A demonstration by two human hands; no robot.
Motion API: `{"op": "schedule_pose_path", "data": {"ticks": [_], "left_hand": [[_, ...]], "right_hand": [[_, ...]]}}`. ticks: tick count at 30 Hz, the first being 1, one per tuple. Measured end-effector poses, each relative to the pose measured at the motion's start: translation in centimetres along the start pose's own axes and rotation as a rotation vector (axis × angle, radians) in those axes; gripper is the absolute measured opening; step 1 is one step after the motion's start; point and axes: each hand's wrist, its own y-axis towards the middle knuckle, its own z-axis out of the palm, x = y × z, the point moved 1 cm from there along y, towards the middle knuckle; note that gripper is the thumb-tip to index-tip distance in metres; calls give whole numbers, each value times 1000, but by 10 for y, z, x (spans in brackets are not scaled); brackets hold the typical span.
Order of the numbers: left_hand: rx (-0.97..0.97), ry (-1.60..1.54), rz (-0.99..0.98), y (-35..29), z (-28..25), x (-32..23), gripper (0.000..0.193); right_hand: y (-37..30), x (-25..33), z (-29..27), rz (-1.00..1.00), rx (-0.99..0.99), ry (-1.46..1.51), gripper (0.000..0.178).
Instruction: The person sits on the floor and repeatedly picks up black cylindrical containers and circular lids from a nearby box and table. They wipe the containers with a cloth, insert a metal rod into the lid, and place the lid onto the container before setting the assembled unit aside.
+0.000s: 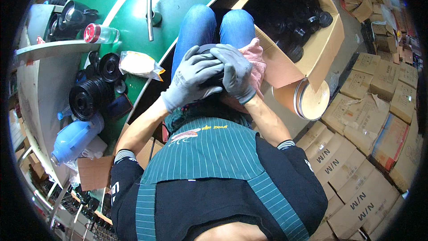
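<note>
Both my hands wear grey gloves and meet over my lap. Between them is a black round piece (206, 48), mostly covered by the fingers, so its exact kind does not show. My left hand (195, 75) wraps the near and left side of it. Over its right side my right hand (235, 72) is curled, fingers bent across the top. A pink cloth (255, 64) lies on my right thigh, right beside the right hand.
An open carton (292, 69) of black round parts stands at the right, beside a round drum (314, 101). On the green table (129, 15) are a metal bar (150, 15), a red-lidded jar (101, 34), a plastic bag (139, 64) and stacked black lids (84, 100). Flat cartons (356, 178) fill the right.
</note>
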Motion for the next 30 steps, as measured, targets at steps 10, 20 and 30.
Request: {"op": "schedule_pose_path", "data": {"ticks": [10,20,30], "left_hand": [[-183,702,-967,-11,-46,210,84],[-231,690,-807,-36,-49,216,74],[-468,-156,-598,-37,-31,71,40]], "right_hand": [[-4,10,-33,318,-246,302,84],[15,10,-41,270,-76,181,55],[56,48,-11,45,600,-237,93]]}}
